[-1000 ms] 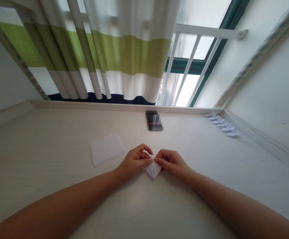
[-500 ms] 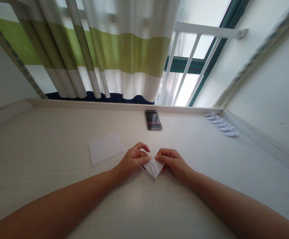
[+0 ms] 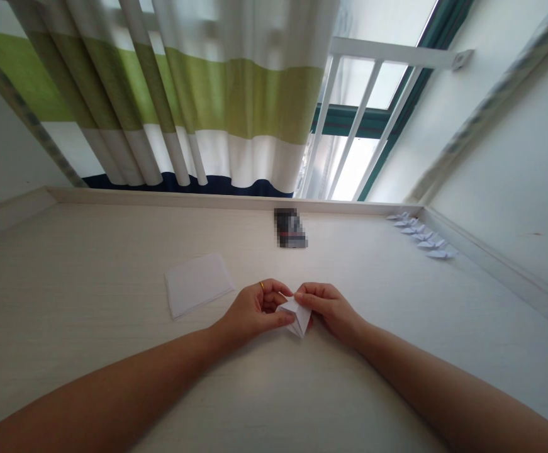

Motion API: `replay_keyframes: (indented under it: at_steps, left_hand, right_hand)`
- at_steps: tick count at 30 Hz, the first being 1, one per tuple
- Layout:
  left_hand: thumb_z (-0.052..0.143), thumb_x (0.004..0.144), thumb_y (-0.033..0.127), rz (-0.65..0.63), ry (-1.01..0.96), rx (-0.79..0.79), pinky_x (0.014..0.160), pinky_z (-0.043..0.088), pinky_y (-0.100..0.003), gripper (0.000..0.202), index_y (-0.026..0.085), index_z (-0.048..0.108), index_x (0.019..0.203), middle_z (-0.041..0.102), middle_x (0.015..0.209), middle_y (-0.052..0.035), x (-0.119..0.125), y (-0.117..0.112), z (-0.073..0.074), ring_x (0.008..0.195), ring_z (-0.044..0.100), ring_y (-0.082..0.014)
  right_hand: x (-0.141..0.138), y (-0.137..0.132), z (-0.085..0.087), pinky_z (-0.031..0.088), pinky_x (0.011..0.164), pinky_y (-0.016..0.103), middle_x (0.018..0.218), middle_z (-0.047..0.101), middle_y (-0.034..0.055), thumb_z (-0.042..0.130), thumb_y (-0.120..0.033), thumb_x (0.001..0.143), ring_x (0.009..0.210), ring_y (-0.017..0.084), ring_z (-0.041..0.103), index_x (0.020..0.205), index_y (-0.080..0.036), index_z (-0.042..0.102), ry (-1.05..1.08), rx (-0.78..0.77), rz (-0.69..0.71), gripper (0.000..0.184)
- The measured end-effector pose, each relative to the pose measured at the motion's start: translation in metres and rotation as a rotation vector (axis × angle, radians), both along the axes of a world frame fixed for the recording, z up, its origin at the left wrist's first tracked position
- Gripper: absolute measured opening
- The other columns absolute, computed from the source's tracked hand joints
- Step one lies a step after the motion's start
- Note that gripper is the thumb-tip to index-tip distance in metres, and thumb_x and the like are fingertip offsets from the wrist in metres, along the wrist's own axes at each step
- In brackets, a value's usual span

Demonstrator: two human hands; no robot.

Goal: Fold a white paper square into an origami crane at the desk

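Observation:
A small piece of folded white paper point(image 3: 301, 316) is held between my two hands above the pale table. My left hand point(image 3: 265, 308), with a gold ring on one finger, pinches its left side; the thumb lies across a fold and the fingers curl behind. My right hand point(image 3: 324, 303) grips the right upper corner between thumb and fingers. Creased flaps show on the side towards me, and a point of the paper faces down. The fingertips behind the paper are partly hidden.
A flat stack of white paper point(image 3: 199, 285) lies left of my hands. Beyond them sits a dark, pixelated object point(image 3: 290, 228). Several folded white paper figures point(image 3: 425, 238) line the right edge. A raised rim point(image 3: 170, 196) runs along the table's back, below a curtain point(image 3: 255, 100).
My left thumb has moved down and right across the paper, and my left fingers now reach closer to my right hand. The paper's left flap has shifted and the paper has turned slightly.

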State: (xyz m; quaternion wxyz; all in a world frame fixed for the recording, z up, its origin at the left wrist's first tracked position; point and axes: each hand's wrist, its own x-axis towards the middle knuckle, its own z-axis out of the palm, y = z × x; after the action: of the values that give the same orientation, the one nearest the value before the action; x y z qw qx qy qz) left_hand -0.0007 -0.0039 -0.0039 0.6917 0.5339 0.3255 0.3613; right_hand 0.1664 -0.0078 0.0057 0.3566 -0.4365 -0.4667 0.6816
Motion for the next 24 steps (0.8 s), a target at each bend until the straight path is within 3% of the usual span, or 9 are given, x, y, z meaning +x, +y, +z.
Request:
replay_keyframes:
  at_steps: [8, 13, 24]
  left_hand:
    - [0.067, 0.063, 0.027, 0.074, 0.014, -0.028, 0.060, 0.042, -0.022, 0.021, 0.013, 0.056, 0.074, 0.063, 0.066, -0.0012, 0.0016, -0.0007, 0.0007, 0.060, 0.057, -0.0103]
    - [0.065, 0.064, 0.034, 0.124, 0.044, -0.030, 0.053, 0.038, -0.021, 0.024, 0.013, 0.056, 0.071, 0.060, 0.059, 0.0003, 0.0006, -0.0008, 0.0046, 0.053, 0.053, -0.0097]
    - [0.058, 0.069, 0.034, 0.120, 0.059, -0.039, 0.049, 0.032, -0.020, 0.023, 0.012, 0.060, 0.066, 0.053, 0.052, 0.0015, -0.0011, 0.0018, 0.0052, 0.048, 0.044, -0.0086]
  right_hand:
    - [-0.0028, -0.0024, 0.0008, 0.029, 0.043, 0.019, 0.046, 0.046, -0.0046, 0.055, -0.047, 0.069, 0.043, 0.006, 0.039, 0.054, -0.015, 0.046, -0.116, 0.133, 0.036, 0.037]
    - [-0.0027, -0.0032, 0.0023, 0.035, 0.047, 0.020, 0.055, 0.050, -0.0042, 0.066, -0.042, 0.060, 0.049, 0.007, 0.046, 0.067, -0.015, 0.050, -0.134, 0.167, 0.076, 0.032]
    - [-0.0012, -0.0050, -0.0006, 0.034, 0.048, 0.020, 0.055, 0.050, -0.0036, 0.058, -0.042, 0.069, 0.048, 0.007, 0.045, 0.066, -0.015, 0.050, -0.136, 0.183, 0.079, 0.028]
